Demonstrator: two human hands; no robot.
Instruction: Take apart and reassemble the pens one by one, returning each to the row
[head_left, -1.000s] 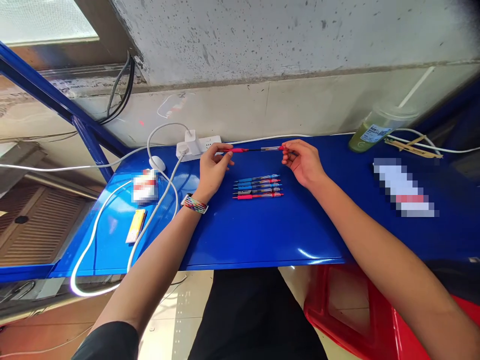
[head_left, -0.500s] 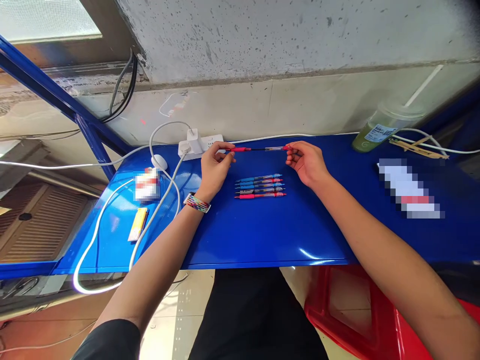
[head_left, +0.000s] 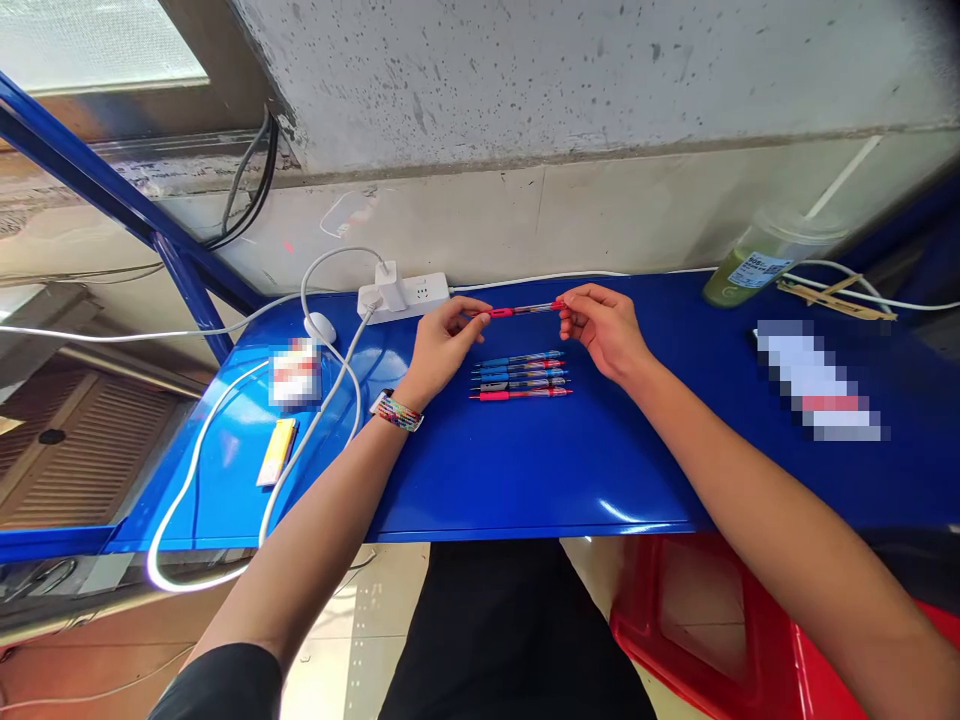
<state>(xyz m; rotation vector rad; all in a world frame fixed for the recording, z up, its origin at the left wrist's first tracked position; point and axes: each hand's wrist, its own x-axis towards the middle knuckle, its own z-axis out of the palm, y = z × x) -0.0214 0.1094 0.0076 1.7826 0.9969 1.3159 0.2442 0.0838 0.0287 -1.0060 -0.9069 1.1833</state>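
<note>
A red ballpoint pen (head_left: 525,310) with a clear barrel is held level above the blue tabletop, between both hands. My left hand (head_left: 450,340) pinches its red grip end. At the other end, my right hand (head_left: 604,325) grips the red tip of the clear barrel. The two parts of the pen meet, though I cannot tell whether they are fully joined. Below lie several pens (head_left: 520,377) in a close stack of parallel rows, with blue, black and red grips; a red-gripped one is nearest me.
A white power strip (head_left: 426,292) with plugs and looping white cables sits at the back left. Left of my arm are a white mouse (head_left: 320,327) and a yellow packet (head_left: 277,452). A cup of green drink (head_left: 742,265) stands back right. A red stool (head_left: 701,610) is below the table edge.
My hands have come closer together. The clear barrel has slid over the dark refill to meet the red grip part, closing the gap between them.
</note>
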